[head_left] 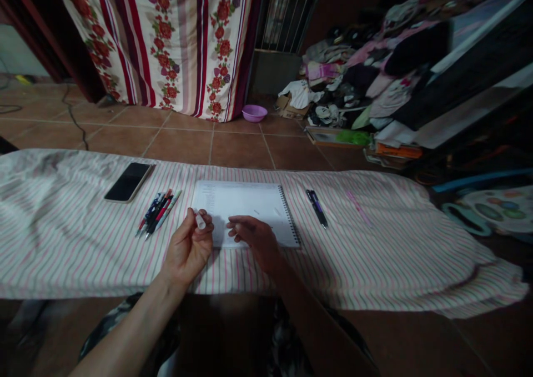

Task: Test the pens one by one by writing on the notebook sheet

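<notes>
My left hand is closed in a pinch on a small whitish, tube-like piece, raised over the left edge of a spiral notebook. Its exact kind is too blurred to tell. To its right, my right hand hovers above the page with fingers apart and bent, and I see nothing in it. The notebook lies open at a pale page, its wire binding on the right. A few tiny slim pieces show on the paper. A bunch of pens lies left of my left hand.
A striped cloth covers the low table. On it are a phone at the left, dark pens and a pink pen at the right. Beyond stand a purple basin, a flowered curtain and heaped clothes.
</notes>
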